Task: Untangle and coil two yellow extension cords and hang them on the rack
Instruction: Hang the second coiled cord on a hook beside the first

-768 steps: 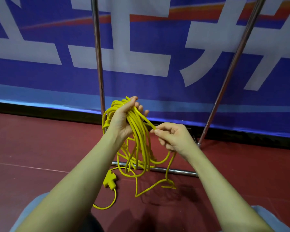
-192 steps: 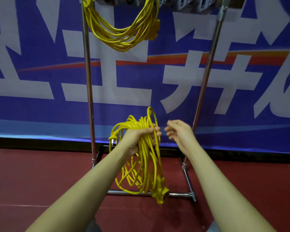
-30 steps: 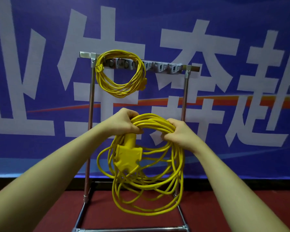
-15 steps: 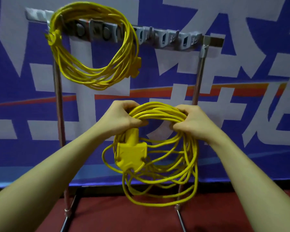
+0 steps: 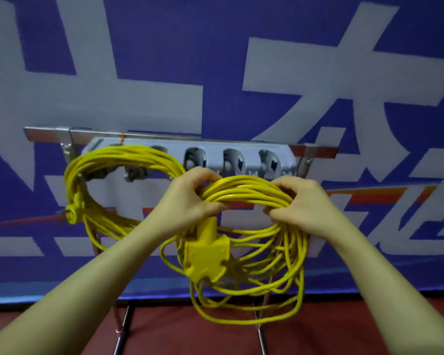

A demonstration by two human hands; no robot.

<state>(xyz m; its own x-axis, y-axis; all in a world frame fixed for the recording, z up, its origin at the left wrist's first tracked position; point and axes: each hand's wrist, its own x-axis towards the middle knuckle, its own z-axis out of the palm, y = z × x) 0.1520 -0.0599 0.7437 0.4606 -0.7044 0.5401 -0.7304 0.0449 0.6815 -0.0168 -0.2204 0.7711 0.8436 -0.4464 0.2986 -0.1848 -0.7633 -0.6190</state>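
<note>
Two hands lifting a second yellow cord toward the rack

The left hand (image 5: 190,201) and right hand (image 5: 305,206) are both curling tight around the top of the coiled cord (image 5: 251,252), its socket block (image 5: 205,254) dangling under the left hand. Free hooks (image 5: 231,161) are sitting just above and behind the coil; beyond, at left, the first cord (image 5: 108,180) is hanging on the rack (image 5: 315,151).

2 bright yellow cords (image 5: 254,193), a silver-grey rack (image 5: 241,156), a blue banner (image 5: 215,60) with white characters, dark red floor (image 5: 318,336) beneath the rack.
</note>
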